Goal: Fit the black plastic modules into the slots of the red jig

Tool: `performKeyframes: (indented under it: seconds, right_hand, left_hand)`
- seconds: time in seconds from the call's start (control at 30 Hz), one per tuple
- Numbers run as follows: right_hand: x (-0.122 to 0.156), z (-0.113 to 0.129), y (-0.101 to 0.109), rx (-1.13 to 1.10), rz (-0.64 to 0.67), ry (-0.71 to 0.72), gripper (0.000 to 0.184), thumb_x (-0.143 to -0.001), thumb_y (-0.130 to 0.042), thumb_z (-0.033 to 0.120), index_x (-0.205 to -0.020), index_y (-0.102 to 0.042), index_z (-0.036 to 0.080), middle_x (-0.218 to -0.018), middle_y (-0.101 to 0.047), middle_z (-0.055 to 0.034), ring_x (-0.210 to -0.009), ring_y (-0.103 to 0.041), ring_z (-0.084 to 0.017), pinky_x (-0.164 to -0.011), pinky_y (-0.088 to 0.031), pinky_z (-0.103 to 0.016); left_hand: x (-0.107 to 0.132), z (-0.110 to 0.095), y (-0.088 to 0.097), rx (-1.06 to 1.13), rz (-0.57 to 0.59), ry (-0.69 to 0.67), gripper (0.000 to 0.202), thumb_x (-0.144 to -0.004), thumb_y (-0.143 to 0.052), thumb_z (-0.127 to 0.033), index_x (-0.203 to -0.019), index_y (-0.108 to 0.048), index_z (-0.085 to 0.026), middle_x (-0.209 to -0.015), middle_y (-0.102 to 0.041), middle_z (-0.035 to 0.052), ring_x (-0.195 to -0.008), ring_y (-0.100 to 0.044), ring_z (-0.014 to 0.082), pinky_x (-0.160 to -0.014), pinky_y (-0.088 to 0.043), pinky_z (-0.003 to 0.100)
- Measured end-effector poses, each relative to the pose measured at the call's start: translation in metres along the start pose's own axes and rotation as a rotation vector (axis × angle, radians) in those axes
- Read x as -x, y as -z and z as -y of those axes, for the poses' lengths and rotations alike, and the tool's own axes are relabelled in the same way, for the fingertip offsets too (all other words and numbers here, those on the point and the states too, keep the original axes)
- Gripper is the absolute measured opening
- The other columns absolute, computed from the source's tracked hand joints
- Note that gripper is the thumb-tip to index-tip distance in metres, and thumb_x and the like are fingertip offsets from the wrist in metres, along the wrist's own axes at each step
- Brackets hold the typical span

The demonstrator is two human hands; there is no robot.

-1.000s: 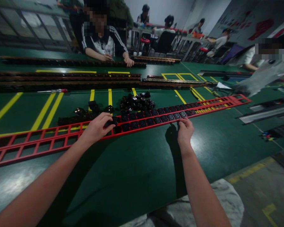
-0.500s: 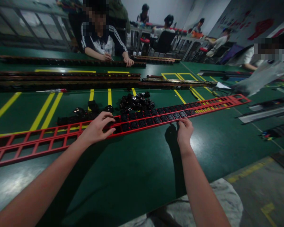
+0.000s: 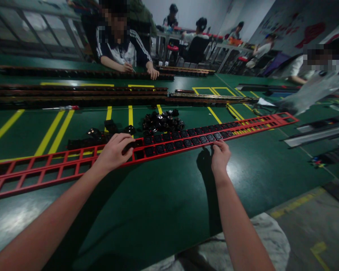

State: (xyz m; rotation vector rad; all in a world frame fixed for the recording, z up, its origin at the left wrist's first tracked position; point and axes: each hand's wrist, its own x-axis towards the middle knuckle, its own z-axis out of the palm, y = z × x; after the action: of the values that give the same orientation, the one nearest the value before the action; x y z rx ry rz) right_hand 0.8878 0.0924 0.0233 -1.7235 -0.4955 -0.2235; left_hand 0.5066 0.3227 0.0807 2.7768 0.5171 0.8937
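A long red frame (image 3: 73, 170) with two rows of square openings lies slantwise across the table. Black socket modules (image 3: 178, 144) fill many openings right of the middle; those toward the left end stand vacant. My left hand (image 3: 115, 151) is over the frame at the left end of the filled stretch, fingers curled together; what they hold, if anything, is hidden in dark shadow. Thumb and fingers of my right hand (image 3: 221, 155) pinch at the frame's front edge, beside the lower row. Behind the frame lies a pile of loose black modules (image 3: 162, 122).
More black parts (image 3: 86, 143) lie behind my left hand. Long dark strips (image 3: 79, 96) and a red-handled screwdriver (image 3: 73, 108) lie farther back. A co-worker (image 3: 121, 52) sits across the table. At right are a clear plastic bag (image 3: 305, 92) and metal rails (image 3: 313, 137).
My left hand's fingers have drawn closer together and moved slightly left, uncovering a vacant opening in the lower row. My right hand stays at the frame's edge.
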Motion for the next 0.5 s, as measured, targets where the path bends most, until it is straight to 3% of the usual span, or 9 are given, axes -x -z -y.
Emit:
performKeyframes:
  seconds: [0.3, 0.5]
  right_hand:
    - [0.0010, 0.0014, -0.0001, 0.013, 0.003, -0.007, 0.018, -0.070, -0.059, 0.028, -0.080, -0.071, 0.019, -0.115, -0.067, -0.0097, -0.116, -0.060, -0.026, -0.113, -0.039, -0.047]
    - [0.0015, 0.0029, -0.0004, 0.006, 0.001, -0.008, 0.018, -0.070, -0.059, 0.028, -0.080, -0.071, 0.019, -0.114, -0.067, -0.0096, -0.115, -0.061, -0.026, -0.113, -0.039, -0.046]
  left_hand:
    - [0.0021, 0.0019, -0.0018, -0.003, -0.022, 0.023, 0.029, -0.094, -0.053, -0.025, -0.119, -0.063, -0.016, -0.114, -0.060, 0.0129, -0.107, -0.058, 0.0258, -0.094, -0.053, 0.044]
    - [0.0003, 0.0054, -0.0073, 0.012, 0.056, 0.152, 0.038, -0.094, -0.055, -0.035, -0.126, -0.059, -0.015, -0.120, -0.063, 0.0138, -0.113, -0.060, 0.0283, -0.100, -0.052, 0.046]
